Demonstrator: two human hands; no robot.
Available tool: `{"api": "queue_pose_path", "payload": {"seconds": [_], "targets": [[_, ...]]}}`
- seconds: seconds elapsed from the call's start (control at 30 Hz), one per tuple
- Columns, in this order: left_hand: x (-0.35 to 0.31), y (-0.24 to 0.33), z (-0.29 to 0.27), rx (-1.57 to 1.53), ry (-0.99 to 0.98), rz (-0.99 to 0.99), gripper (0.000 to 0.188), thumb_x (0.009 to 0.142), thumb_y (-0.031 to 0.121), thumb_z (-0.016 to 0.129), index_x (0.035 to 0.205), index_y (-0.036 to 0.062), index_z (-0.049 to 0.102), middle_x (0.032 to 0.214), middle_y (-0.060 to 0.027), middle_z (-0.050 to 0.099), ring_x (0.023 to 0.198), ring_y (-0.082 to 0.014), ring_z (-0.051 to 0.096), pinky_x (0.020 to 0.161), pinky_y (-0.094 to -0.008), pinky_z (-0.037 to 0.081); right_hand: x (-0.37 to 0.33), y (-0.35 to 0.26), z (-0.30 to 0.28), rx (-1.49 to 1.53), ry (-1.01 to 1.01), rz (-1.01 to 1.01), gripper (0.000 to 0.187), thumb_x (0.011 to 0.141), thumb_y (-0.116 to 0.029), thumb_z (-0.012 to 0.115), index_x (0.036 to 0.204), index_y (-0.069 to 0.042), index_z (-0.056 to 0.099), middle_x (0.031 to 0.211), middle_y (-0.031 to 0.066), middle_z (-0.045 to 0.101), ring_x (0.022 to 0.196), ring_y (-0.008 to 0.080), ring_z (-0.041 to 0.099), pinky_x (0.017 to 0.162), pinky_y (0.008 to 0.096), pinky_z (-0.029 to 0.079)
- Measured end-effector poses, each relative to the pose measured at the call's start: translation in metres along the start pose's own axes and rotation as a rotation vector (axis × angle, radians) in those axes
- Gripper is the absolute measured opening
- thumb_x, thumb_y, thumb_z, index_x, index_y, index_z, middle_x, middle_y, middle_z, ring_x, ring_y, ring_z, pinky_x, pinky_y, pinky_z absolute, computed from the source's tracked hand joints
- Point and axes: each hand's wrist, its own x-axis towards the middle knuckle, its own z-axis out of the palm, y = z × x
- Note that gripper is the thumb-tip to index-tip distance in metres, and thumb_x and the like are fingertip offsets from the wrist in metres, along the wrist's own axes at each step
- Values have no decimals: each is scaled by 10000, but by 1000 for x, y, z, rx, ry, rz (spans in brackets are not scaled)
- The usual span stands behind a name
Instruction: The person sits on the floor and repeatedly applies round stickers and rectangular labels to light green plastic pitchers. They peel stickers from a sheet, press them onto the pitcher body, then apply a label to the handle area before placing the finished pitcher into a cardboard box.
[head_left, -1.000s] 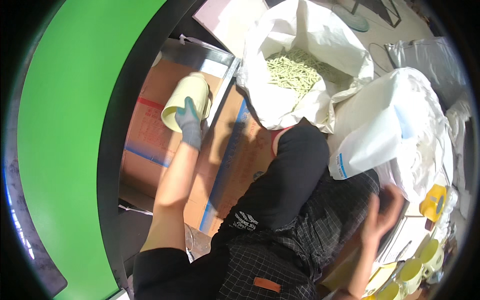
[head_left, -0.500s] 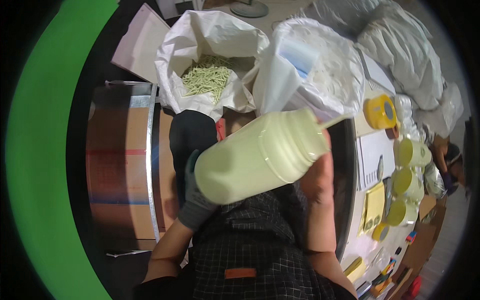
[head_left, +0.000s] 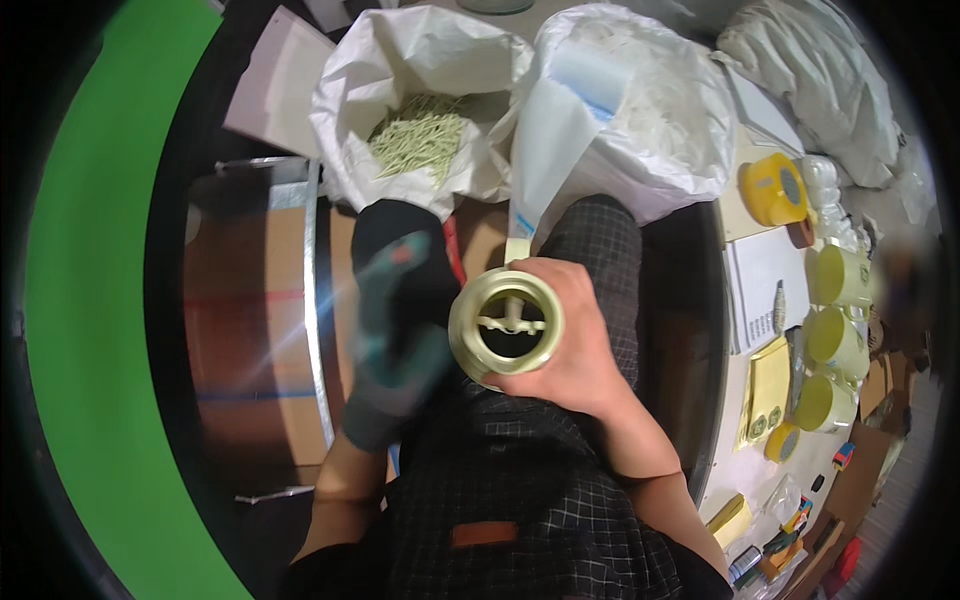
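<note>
My right hand [head_left: 570, 335] is closed round the side of a pale yellow-green plastic bottle [head_left: 462, 330]. Its round mouth faces up toward me, and a pale moulded piece with a crossbar shows inside the opening. A short tab of the same colour sticks out from the far side of the neck. My left hand [head_left: 390, 330], in a grey-green glove, is just left of the bottle and apart from it. Motion blurs this glove, but its fingers look stretched out and spread, with nothing in them.
Ahead stand a white sack [head_left: 350, 110] with thin pale-green pieces inside and another sack [head_left: 690, 130] of clear plastic. A cardboard box [head_left: 250, 330] is at left. The right-hand table holds yellow tape [head_left: 775, 190], papers [head_left: 765, 280] and several yellow-green cups [head_left: 838, 335].
The bottle has turned from lying sideways to mouth-up toward me, and looks smaller. My left hand has let go of its base and moved away; my right hand now grips it alone.
</note>
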Motion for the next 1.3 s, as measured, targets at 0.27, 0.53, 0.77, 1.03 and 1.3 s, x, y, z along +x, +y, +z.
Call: {"api": "queue_pose_path", "payload": {"seconds": [0.27, 0.53, 0.77, 1.03, 1.3], "targets": [[-26, 26, 31, 578, -145, 297, 403, 1033, 428, 713, 1270, 101, 715, 1296, -111, 699, 1203, -314, 683, 1145, -607, 514, -18, -8, 42, -192, 51, -36, 771, 827, -208, 861, 1496, 1, 539, 1423, 230, 640, 1347, 480, 577, 1151, 564, 464], [-26, 23, 27, 539, -230, 212, 317, 950, 336, 775, 1025, 29, 772, 1020, -141, 764, 1082, -342, 723, 1097, -602, 516, -24, -4, 51, -201, 52, -84, 841, 748, -186, 904, 1487, 8, 550, 1439, 194, 624, 1366, 447, 560, 1138, 533, 456], [2, 17, 22, 429, -221, 177, 312, 907, 294, 803, 1093, 46, 759, 1061, -168, 761, 1040, -400, 718, 961, -544, 550, 3, 1, 45, -158, -119, 73, 993, 627, -232, 981, 1507, -71, 552, 1474, 121, 598, 1420, 417, 519, 1164, 541, 440], [-9, 7, 23, 401, -275, 212, 296, 893, 260, 819, 1096, 62, 737, 1120, -161, 750, 1057, -400, 706, 974, -562, 531, -15, 12, 57, -181, 0, -9, 942, 661, -246, 954, 1498, -58, 565, 1469, 133, 617, 1395, 415, 535, 1164, 545, 434], [67, -13, 1, 376, 117, 252, 1158, 810, 308, 1003, 1684, -8, 312, 1653, -305, 429, 1510, -499, 445, 1230, -580, 413, 108, 31, 55, -65, 242, -516, 956, 704, -197, 906, 1569, -47, 530, 1546, 173, 588, 1467, 474, 497, 1237, 610, 377]]}}
